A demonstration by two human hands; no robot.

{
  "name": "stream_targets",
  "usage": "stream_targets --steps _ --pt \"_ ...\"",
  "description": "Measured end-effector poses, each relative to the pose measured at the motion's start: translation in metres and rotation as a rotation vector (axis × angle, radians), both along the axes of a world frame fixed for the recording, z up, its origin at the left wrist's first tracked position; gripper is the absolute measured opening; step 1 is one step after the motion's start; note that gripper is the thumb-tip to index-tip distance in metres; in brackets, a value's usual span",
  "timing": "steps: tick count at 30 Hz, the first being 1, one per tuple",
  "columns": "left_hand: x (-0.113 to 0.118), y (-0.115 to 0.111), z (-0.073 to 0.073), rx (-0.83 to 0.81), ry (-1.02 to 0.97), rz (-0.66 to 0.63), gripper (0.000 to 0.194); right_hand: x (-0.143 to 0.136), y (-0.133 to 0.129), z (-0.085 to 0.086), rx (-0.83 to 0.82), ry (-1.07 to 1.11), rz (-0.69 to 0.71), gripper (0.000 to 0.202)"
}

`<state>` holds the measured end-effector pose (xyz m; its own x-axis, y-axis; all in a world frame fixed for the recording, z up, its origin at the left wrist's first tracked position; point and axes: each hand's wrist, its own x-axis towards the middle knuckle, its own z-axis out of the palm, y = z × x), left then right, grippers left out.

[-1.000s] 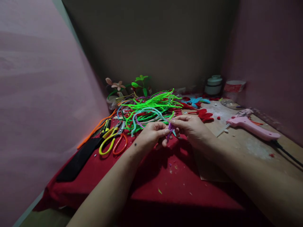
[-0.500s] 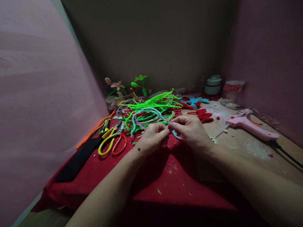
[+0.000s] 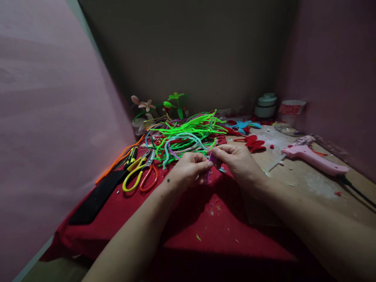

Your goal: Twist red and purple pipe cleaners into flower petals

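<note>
Both hands meet above the red cloth (image 3: 217,227), close together. My left hand (image 3: 192,168) is closed in a pinch on a purple pipe cleaner (image 3: 212,159). My right hand (image 3: 235,159) pinches the same purple piece from the other side, thumb against fingers. Part of the piece hangs below the left fingertips, and the rest is hidden by the fingers. Just beyond the hands lies a heap of bright green pipe cleaners (image 3: 190,127), with a light blue pipe cleaner (image 3: 188,136) curved over its front.
Scissors (image 3: 149,176) and yellow-handled pliers (image 3: 133,172) lie left, beside a black strip (image 3: 96,199). A pink glue gun (image 3: 317,159) with a cord rests on the board (image 3: 311,192) at right. Red petals (image 3: 255,143), pipe-cleaner flowers (image 3: 176,103) and a jar (image 3: 265,105) stand or lie farther back.
The fingers have shifted their grip, and more of the purple pipe cleaner shows between them. My left hand has moved slightly left and down. The view has shifted a little.
</note>
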<state>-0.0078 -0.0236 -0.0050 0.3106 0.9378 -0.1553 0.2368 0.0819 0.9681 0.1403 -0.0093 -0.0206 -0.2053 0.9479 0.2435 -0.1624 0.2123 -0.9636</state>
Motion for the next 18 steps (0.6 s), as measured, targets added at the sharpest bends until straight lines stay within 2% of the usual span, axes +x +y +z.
stream_targets --steps 4,6,13,18 --pt "-0.005 0.001 0.002 -0.067 -0.106 -0.039 0.024 0.004 0.008 -0.001 -0.208 0.266 0.141 0.015" --pt "-0.006 0.001 0.004 -0.086 -0.123 -0.043 0.024 0.006 0.011 -0.001 -0.245 0.291 0.185 0.014" --pt "-0.008 -0.002 0.009 -0.131 -0.179 -0.099 0.021 0.007 0.014 -0.001 -0.203 0.282 0.233 0.015" --pt "-0.009 -0.003 0.007 -0.122 -0.169 -0.117 0.022 0.008 0.013 -0.001 -0.149 0.236 0.193 0.019"
